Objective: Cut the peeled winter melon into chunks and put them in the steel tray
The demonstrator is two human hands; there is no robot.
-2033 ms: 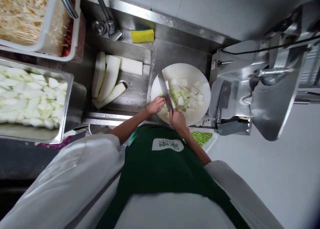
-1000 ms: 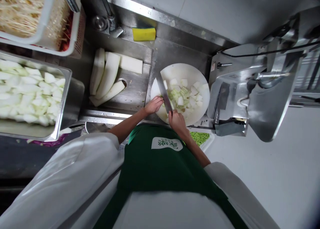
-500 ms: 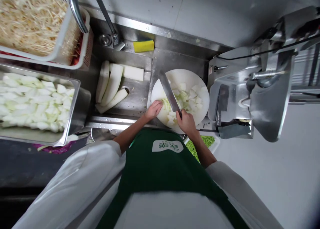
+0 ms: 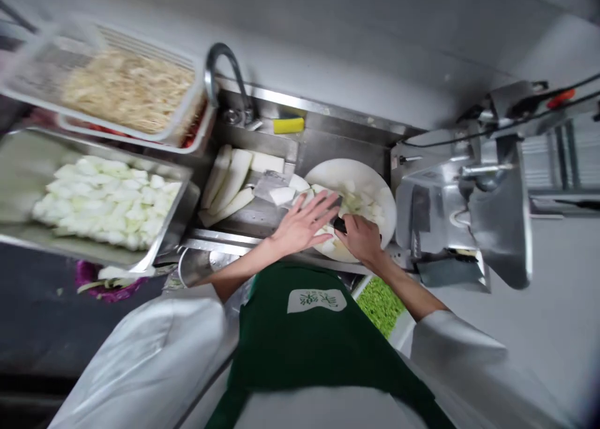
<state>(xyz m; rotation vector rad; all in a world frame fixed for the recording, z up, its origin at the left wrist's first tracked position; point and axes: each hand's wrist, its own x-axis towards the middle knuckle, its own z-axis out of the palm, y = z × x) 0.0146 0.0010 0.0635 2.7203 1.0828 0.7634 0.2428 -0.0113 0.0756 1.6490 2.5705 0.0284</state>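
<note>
Steel sink counter w/ round white board (image 4: 370,182), my left hand (image 4: 300,224) spread flat, fingers wide, over cut melon chunks (image 4: 359,202) at board's left edge, my right hand (image 4: 360,236) fisted round dark knife handle (image 4: 339,224), blade blurred, peeled strips (image 4: 232,185) in sink beside.

Steel counter (image 4: 328,138) — round cutting board (image 4: 370,179), yellow sponge (image 4: 289,125), slicer machine (image 4: 469,210)

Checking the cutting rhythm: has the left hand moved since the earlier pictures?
Yes. The left hand has opened flat, fingers spread, and reaches further over the round cutting board rim.
</note>
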